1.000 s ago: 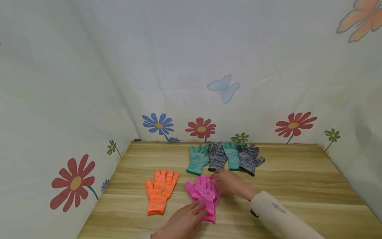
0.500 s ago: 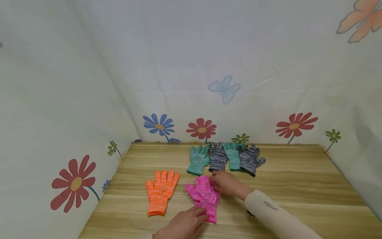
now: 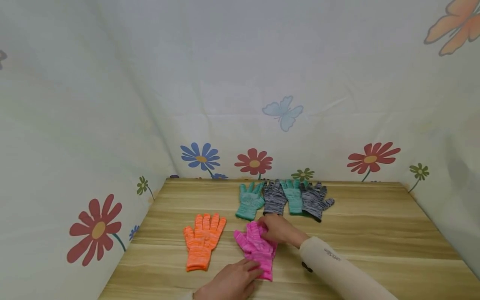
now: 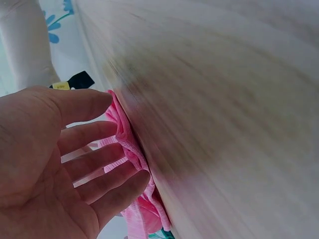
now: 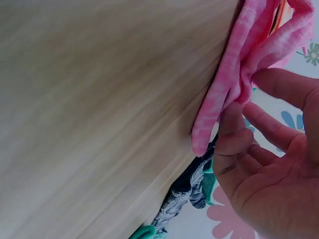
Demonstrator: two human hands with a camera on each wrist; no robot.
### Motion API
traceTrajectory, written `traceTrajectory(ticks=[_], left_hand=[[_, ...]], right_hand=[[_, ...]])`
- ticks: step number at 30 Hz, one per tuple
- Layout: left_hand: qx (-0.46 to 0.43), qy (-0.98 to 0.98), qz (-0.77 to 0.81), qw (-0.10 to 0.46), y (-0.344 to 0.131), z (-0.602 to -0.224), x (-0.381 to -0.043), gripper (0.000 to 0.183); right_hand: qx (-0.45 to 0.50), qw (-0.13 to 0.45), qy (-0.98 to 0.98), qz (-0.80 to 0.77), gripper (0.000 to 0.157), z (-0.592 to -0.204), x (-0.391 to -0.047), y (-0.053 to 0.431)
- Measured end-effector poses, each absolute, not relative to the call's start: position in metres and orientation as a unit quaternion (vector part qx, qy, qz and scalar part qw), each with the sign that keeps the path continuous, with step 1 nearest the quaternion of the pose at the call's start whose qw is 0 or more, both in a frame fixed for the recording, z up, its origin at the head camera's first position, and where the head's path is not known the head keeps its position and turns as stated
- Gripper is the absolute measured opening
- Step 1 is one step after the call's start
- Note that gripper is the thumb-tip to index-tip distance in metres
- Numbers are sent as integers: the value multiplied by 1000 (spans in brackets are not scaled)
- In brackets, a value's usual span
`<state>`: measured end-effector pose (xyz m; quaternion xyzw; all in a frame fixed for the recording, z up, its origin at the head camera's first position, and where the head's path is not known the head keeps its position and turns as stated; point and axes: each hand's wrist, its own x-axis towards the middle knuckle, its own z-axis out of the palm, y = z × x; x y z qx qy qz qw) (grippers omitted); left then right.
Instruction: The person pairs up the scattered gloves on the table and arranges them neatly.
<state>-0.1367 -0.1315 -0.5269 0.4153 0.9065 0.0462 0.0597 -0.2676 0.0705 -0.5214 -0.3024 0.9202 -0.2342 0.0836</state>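
A pink knit glove [image 3: 258, 246] lies palm-down or palm-up in the middle of the table, its fingers toward the back wall; more pink knit shows beneath its right side. My left hand [image 3: 230, 281] rests on the cuff, its fingers nearly straight in the left wrist view, where the pink cuff [image 4: 130, 144] runs under the fingertips. From the right, my right hand [image 3: 280, 230] pinches the glove's finger end between thumb and fingers. The right wrist view shows pink fabric [image 5: 251, 59] bunched and raised there, with one pink finger lying flat along the table.
To the left lies an orange glove [image 3: 202, 241]. Along the back edge, a green glove [image 3: 249, 202], a grey glove [image 3: 273, 198], another green glove [image 3: 292, 196] and another grey glove [image 3: 314, 201] lie in a row, partly overlapping. Flower-printed white cloth [image 3: 318, 137] surrounds the wooden table [image 3: 367, 233].
My right hand has shifted left from the pink glove's right edge onto its finger end, where the fabric now bunches. The left hand stays at the cuff with its fingers slightly shifted.
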Motion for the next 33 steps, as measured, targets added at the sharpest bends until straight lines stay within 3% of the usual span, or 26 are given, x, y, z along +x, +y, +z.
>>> traceTrajectory(ticks=[12, 24, 33], left_hand=[[412, 909, 38, 50, -129, -525, -136, 34], [413, 909, 39, 35, -134, -525, -136, 33], [406, 910, 48, 60, -131, -529, -138, 34]], right_hand=[[-263, 70, 922, -276, 20, -516, -266, 94], [-262, 63, 919, -288, 22, -525, -271, 95], [-234, 60, 928, -284, 18, -524, -269, 93]])
